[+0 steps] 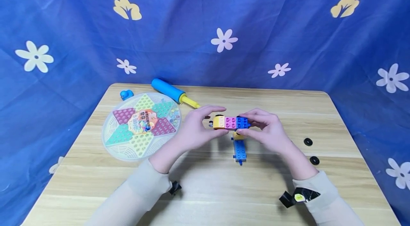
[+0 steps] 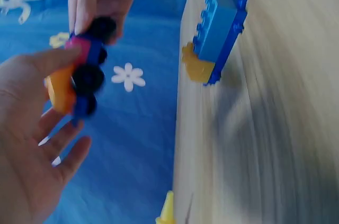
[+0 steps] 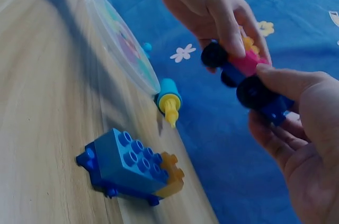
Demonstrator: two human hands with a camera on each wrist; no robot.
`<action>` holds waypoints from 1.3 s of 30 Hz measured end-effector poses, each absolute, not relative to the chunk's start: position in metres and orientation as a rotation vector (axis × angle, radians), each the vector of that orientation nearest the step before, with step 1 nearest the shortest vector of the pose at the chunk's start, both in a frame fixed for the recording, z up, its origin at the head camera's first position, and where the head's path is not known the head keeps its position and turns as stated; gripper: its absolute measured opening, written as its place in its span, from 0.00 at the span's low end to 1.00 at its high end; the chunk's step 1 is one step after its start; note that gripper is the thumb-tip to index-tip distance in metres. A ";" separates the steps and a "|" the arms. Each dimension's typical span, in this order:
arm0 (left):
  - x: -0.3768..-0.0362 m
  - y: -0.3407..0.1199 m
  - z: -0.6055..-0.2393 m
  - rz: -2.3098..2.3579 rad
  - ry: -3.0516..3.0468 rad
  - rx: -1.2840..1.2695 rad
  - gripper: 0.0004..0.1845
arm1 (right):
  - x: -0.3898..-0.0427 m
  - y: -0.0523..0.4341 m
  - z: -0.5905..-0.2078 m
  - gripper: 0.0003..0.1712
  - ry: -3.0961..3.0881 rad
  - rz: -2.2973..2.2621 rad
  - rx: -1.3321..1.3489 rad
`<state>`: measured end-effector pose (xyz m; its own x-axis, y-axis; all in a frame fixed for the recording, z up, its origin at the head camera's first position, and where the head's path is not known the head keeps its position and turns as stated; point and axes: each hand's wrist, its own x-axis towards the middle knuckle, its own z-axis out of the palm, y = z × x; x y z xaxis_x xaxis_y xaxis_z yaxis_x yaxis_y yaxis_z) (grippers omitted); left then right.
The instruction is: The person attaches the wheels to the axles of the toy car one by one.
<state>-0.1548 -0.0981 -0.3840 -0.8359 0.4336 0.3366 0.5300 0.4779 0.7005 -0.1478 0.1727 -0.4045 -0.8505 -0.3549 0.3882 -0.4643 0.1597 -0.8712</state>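
Note:
Above the table, both hands hold a small toy block car (image 1: 230,122) with yellow, pink and blue studded blocks and black wheels. My left hand (image 1: 198,126) grips its yellow end, where a small hook sticks out. The blue end is pinched between thumb and fingers of my right hand (image 1: 269,129). In the right wrist view, black wheels (image 3: 253,92) show along the car's blue base. Below it on the table stands a second block car (image 1: 239,149), blue with a yellow block at its far end and bare axle stubs without wheels.
Two loose black wheels (image 1: 308,142) lie to the right. On the left is a round Chinese checkers board (image 1: 128,147) with a small blue toy duck (image 1: 126,94) behind it. A blue and yellow hand pump (image 1: 168,90) lies at the back, before a blue flowered cloth.

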 end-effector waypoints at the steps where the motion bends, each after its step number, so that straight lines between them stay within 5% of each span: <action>1: -0.156 -0.100 -0.386 -1.360 -2.595 -0.853 0.30 | -0.147 0.174 -0.405 0.23 -2.308 1.822 0.807; 10: -0.174 -0.107 -0.403 -1.622 -2.527 -0.948 0.22 | -0.160 0.181 -0.411 0.23 -2.395 1.812 0.720; 30: -0.298 -0.089 -0.437 -1.264 -2.897 -0.688 0.22 | -0.292 0.176 -0.452 0.27 -2.732 1.729 0.432; 39: -0.322 -0.080 -0.446 -1.147 -3.043 -0.543 0.24 | -0.317 0.168 -0.468 0.25 -2.829 1.554 0.428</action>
